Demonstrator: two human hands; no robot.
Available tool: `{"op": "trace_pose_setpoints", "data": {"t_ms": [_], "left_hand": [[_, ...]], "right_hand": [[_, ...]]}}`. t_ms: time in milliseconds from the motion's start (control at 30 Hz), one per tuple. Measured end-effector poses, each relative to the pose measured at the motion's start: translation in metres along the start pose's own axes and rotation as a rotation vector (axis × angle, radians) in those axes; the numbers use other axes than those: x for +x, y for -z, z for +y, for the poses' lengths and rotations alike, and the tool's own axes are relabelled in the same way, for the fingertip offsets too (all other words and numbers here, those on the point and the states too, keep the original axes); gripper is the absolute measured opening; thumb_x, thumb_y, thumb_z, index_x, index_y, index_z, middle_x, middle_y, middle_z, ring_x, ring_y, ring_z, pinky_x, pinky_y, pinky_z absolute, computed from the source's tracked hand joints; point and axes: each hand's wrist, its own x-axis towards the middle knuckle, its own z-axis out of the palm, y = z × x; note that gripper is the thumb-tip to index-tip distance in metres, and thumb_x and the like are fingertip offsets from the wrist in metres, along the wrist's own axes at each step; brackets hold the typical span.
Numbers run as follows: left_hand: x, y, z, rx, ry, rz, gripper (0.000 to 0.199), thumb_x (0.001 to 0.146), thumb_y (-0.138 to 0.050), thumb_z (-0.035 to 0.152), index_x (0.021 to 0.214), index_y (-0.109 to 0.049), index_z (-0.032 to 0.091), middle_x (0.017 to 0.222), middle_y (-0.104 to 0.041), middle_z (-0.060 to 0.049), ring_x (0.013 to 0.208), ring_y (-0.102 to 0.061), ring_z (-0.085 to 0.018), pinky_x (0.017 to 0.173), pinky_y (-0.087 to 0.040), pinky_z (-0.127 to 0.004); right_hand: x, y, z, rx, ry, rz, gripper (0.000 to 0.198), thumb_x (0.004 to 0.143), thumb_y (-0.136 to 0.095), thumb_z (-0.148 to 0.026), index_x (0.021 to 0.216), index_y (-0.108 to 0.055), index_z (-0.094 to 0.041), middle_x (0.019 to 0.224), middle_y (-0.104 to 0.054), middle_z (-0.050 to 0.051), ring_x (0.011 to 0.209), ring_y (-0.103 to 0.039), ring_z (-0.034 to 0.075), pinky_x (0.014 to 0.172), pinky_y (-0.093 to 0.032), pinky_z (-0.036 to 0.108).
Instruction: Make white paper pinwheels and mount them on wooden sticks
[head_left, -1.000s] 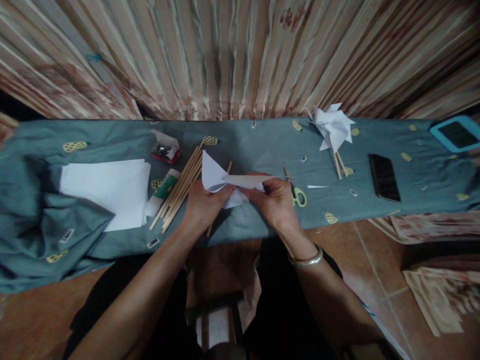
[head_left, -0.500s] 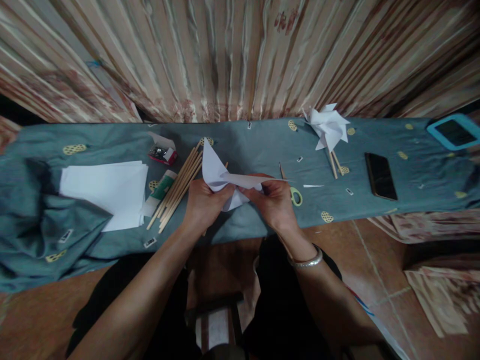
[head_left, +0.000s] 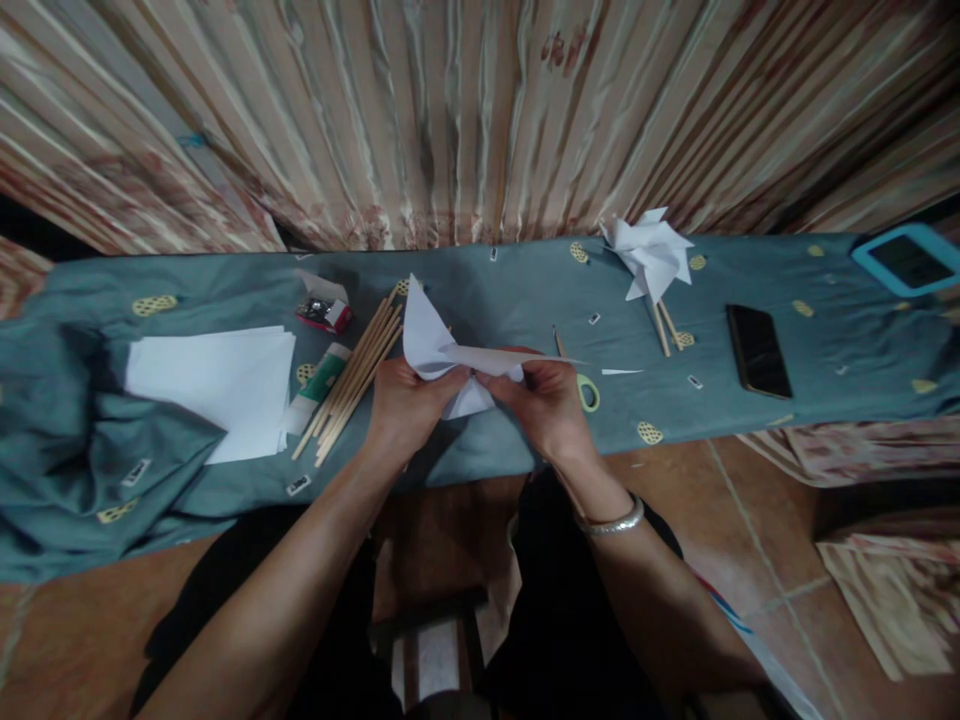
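Note:
A white paper pinwheel (head_left: 429, 338) with curled points is between my two hands, above the cloth-covered table. My left hand (head_left: 411, 400) pinches its left side, thumb toward the middle. Opposite it, my right hand (head_left: 546, 400) grips the right side, and the two thumb tips nearly meet at the centre. Whatever lies under the thumbs is hidden. Scissors (head_left: 589, 393) with a light green handle lie just right of my right hand, partly covered by it. Several wooden sticks (head_left: 360, 385) lie in a bundle beside my left hand.
Left of the sticks are a glue stick (head_left: 319, 388), an open small box (head_left: 324, 312) of metal pins and a stack of white paper (head_left: 214, 390). Finished-looking pinwheels (head_left: 651, 255) on sticks, a phone (head_left: 757, 350) and a blue-framed device (head_left: 909, 260) lie to the right on the teal cloth (head_left: 510, 290).
Both hands keep nearly the same grip on the paper pinwheel. The view has shifted slightly, and the things on the table lie as before.

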Motion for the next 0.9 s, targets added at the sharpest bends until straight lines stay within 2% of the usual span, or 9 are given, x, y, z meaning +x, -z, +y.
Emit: {"op": "trace_pose_setpoints", "data": {"t_ms": [200, 367, 567, 700, 900], "left_hand": [[0.0021, -0.0023, -0.0006, -0.019, 0.048, 0.027, 0.015, 0.057, -0.075, 0.026, 0.067, -0.068, 0.016, 0.063, -0.069, 0.0, 0.064, -0.066, -0.019, 0.058, -0.052, -0.026], [0.0018, -0.0055, 0.0, -0.153, 0.076, 0.047, 0.019, 0.055, -0.079, 0.026, 0.068, -0.07, 0.016, 0.066, -0.071, 0.0, 0.06, -0.064, -0.016, 0.059, -0.052, -0.025], [0.0013, -0.0075, 0.0067, -0.219, 0.08, 0.06, 0.02, 0.054, -0.081, 0.025, 0.068, -0.07, 0.014, 0.065, -0.07, 0.001, 0.059, -0.063, -0.014, 0.058, -0.051, -0.025], [0.0017, -0.0077, 0.0073, -0.178, 0.064, 0.072, 0.02, 0.054, -0.08, 0.025, 0.067, -0.071, 0.014, 0.066, -0.071, 0.0, 0.059, -0.063, -0.015, 0.057, -0.049, -0.024], [0.0026, -0.0062, 0.003, -0.056, -0.001, 0.066, 0.016, 0.056, -0.078, 0.025, 0.067, -0.072, 0.015, 0.064, -0.071, 0.0, 0.06, -0.063, -0.016, 0.055, -0.048, -0.024]], "right_hand": [[-0.0032, -0.0021, 0.0008, -0.018, 0.051, 0.047, 0.016, 0.067, -0.079, -0.032, 0.078, -0.075, -0.021, 0.078, -0.074, 0.001, 0.072, -0.064, 0.018, 0.067, -0.052, 0.032], [-0.0034, -0.0054, 0.0019, -0.001, 0.097, 0.095, 0.021, 0.066, -0.082, -0.039, 0.077, -0.073, -0.023, 0.078, -0.073, 0.002, 0.073, -0.065, 0.02, 0.067, -0.054, 0.034], [-0.0019, -0.007, 0.0063, 0.008, 0.176, 0.088, 0.012, 0.072, -0.076, -0.03, 0.08, -0.073, -0.022, 0.08, -0.074, 0.002, 0.074, -0.066, 0.018, 0.069, -0.054, 0.031], [-0.0016, -0.0072, 0.0041, -0.01, 0.152, 0.09, 0.012, 0.073, -0.074, -0.029, 0.079, -0.074, -0.019, 0.078, -0.073, 0.002, 0.072, -0.065, 0.016, 0.067, -0.052, 0.029], [0.0019, -0.0074, 0.0041, 0.002, 0.035, 0.101, 0.021, 0.065, -0.079, -0.038, 0.068, -0.073, -0.019, 0.067, -0.068, -0.001, 0.062, -0.058, 0.013, 0.06, -0.049, 0.027]]}}
